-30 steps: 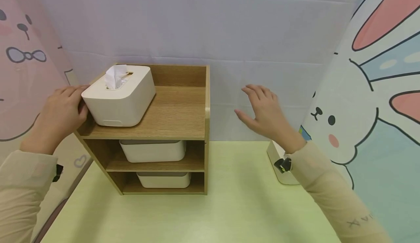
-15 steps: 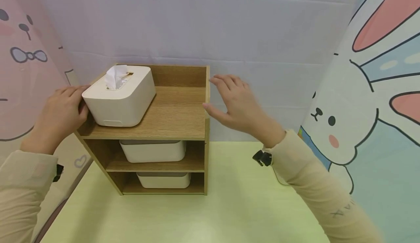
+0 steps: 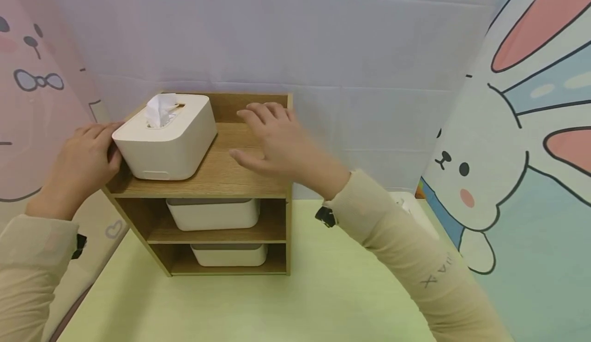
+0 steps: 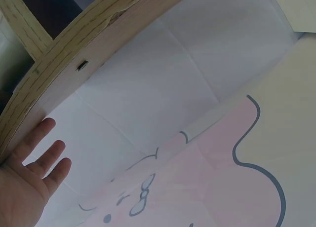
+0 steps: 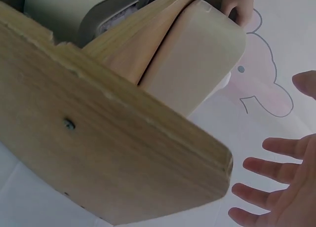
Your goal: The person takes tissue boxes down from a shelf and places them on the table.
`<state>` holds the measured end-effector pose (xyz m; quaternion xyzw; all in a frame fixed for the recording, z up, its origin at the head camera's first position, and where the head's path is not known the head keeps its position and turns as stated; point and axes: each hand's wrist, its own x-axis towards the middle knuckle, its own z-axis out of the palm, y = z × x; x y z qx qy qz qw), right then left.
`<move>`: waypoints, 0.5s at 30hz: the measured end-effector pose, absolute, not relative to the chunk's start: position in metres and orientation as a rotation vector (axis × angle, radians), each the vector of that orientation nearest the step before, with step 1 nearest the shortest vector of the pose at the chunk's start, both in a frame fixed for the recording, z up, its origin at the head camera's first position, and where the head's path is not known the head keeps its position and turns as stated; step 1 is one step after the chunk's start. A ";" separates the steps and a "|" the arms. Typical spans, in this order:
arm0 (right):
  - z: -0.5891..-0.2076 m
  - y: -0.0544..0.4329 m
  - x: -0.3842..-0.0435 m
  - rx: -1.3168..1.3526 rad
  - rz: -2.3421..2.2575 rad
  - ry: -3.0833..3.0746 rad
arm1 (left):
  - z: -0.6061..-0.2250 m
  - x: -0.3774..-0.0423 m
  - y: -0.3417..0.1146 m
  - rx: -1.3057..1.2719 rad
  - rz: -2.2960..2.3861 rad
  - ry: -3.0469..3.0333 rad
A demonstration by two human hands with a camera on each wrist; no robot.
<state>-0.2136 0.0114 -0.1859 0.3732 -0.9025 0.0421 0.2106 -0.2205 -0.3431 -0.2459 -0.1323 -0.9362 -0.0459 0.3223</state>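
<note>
A white tissue box (image 3: 166, 152), with a white tissue (image 3: 160, 108) poking from its slot, sits on the left of the wooden shelf unit's (image 3: 231, 180) top board. My left hand (image 3: 87, 160) rests at the box's left side, by the side panel; in the left wrist view the hand's (image 4: 29, 182) fingers lie fairly straight along the panel's outer face, the thumb hidden. Over the right part of the top board hovers my right hand (image 3: 277, 147), fingers spread and thumb apart, with a gap to the box. The right wrist view shows that hand (image 5: 286, 187) holding nothing.
Two white bins, an upper one (image 3: 214, 215) and a lower one (image 3: 229, 256), sit in the lower compartments. Behind my right forearm a white box (image 3: 411, 206) is partly hidden on the pale green table (image 3: 221, 311). Printed curtains (image 3: 485, 152) hang around.
My right hand has moved left, from beside the shelf unit to above its top board. The left hand and the tissue box have stayed in place.
</note>
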 end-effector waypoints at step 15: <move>-0.188 -0.050 -0.223 1.013 -0.150 -2.612 | -0.247 -0.221 -0.344 -0.343 -0.116 -2.452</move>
